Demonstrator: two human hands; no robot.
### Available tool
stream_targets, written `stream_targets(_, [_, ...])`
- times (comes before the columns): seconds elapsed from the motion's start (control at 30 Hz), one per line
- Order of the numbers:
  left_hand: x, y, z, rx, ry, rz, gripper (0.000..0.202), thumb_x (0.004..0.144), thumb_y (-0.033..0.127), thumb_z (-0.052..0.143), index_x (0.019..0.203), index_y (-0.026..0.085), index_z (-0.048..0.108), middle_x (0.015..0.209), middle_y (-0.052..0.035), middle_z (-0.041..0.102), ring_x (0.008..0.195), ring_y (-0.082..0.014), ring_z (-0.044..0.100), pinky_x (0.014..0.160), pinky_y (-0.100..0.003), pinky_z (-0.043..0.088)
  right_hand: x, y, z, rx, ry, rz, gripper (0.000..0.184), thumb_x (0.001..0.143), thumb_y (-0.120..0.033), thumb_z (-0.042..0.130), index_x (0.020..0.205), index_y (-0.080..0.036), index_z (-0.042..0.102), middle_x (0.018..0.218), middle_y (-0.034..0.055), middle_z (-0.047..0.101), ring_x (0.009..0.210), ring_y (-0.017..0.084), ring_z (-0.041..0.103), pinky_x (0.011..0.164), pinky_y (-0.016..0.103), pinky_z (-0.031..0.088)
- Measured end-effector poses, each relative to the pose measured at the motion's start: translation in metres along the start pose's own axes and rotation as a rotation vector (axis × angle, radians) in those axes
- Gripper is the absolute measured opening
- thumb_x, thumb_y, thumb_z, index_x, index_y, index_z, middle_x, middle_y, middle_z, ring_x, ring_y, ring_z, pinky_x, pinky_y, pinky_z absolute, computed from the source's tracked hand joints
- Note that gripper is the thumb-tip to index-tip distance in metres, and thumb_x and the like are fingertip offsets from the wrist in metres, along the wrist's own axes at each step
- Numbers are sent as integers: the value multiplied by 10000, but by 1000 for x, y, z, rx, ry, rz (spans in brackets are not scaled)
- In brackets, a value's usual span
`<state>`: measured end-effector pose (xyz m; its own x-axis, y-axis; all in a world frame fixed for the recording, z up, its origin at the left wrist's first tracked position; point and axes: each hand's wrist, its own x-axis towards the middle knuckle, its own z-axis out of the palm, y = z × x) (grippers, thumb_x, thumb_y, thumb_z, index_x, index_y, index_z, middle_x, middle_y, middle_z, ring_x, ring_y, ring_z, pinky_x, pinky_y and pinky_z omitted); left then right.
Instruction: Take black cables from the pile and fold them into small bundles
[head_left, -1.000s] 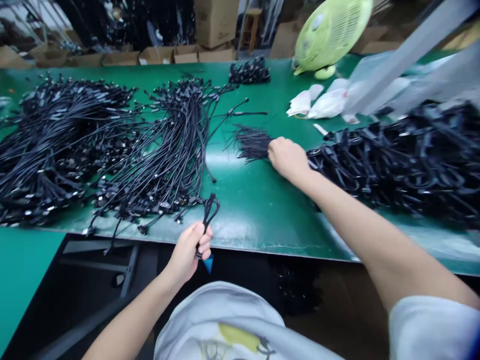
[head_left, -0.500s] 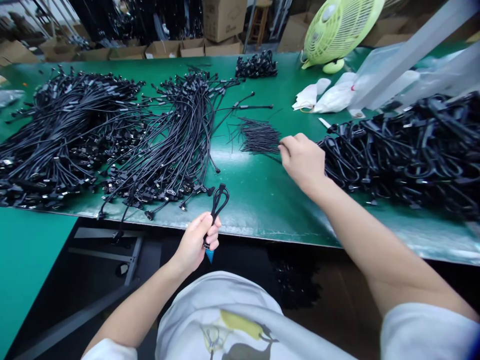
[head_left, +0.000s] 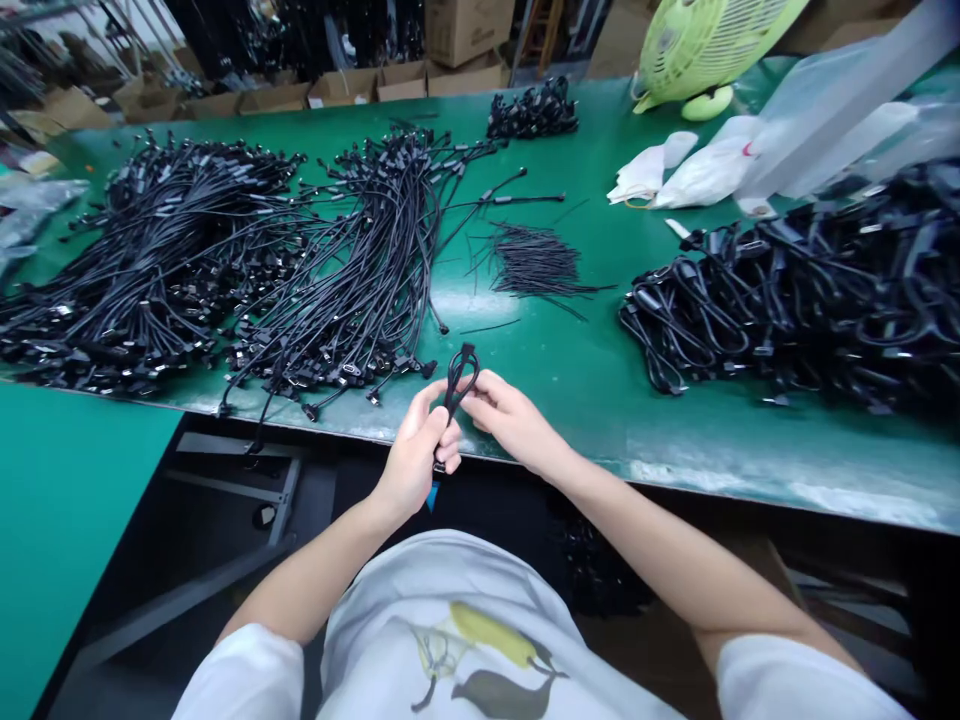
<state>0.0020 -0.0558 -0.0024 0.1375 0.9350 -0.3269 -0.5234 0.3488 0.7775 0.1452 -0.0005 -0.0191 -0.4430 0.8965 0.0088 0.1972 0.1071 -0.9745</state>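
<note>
My left hand is closed around a short black cable folded into a loop. The loop and a black plug stick up above the thumb, and a connector end shows under the fingers. A small blue pointed piece appears just below that hand. My right hand is at the right side of the loop, thumb and fingers pinched together; what is between them is too small to make out. Beyond the hands lies a pile of thin black ties. A single tie lies nearer on the green table.
Two heaps of straight black cables spread over the left side. Bundled looped cables are heaped at right. Farther back are a small cable pile, white bags, a green fan and a slanted grey post.
My right hand has moved from the tie pile to the looped cable in my left hand. A single tie now lies on the table in front of the pile. The view has shifted slightly.
</note>
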Motion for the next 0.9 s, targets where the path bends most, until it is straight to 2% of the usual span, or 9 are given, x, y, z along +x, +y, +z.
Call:
stream_targets(0.1, [-1,0,-3,3,42,79,640,820,443,692,1364,232,430,609,84,395,473,-54,331,453,-162,325,-5,6,15,228,-3,117,224,842,-370,578,964,-182,574,746,-30,507,593,96,419,550,237,350])
stream_targets(0.23, [-6,0,-12,32,32,107,736,834,445,679,1454,279,319,606,88,407,474,-58,330,462,-161,335,2,12,15,375,223,144,319,707,-360,738,873,-192,522,771,-39,520,631,85,453,573,221,357])
stream_targets(0.37, [-5,2,-19,51,-84,21,597,813,455,696,1306,168,523,605,73,397,471,-51,309,441,-171,331,6,8,17,423,108,134,337,689,-370,766,851,-187,535,807,-19,578,703,106,511,642,236,402])
stream_targets(0.43, [-3,5,-22,61,-46,76,479,818,459,689,1162,135,609,613,65,389,477,-47,304,438,-172,329,5,5,17,361,51,106,297,742,-386,727,888,-188,561,811,-13,595,686,113,513,632,249,406])
stream_targets(0.5, [0,7,-24,74,19,151,410,838,444,671,1099,130,628,628,59,392,489,-45,309,443,-169,333,3,5,16,181,25,39,204,818,-370,662,894,-189,605,818,2,615,714,132,540,663,272,422])
stream_targets(0.67, [7,2,-31,165,-15,173,410,883,448,596,1132,124,627,642,54,400,492,-52,327,455,-180,364,-2,2,16,-371,113,-345,141,936,-250,526,873,-196,641,851,40,643,784,159,590,713,289,453])
stream_targets(0.77, [10,-2,-37,460,49,274,391,938,402,488,1200,147,626,719,7,552,541,-83,465,557,-220,470,-3,-8,17,-801,183,-728,145,939,-161,506,913,-164,649,791,52,643,704,157,572,660,292,436])
stream_targets(0.83, [9,0,-39,708,74,361,390,951,348,438,1251,176,618,959,-64,680,791,-151,626,783,-281,530,-5,-14,14,-1042,160,-1005,222,928,-90,452,959,-145,665,845,82,677,734,182,592,695,326,439])
stream_targets(0.9, [7,3,-39,885,44,385,387,944,303,420,1259,213,626,1168,-73,678,1076,-207,616,970,-320,478,-5,-13,8,-1107,87,-1174,362,896,-26,358,1028,-149,672,1027,113,698,901,225,630,786,370,451])
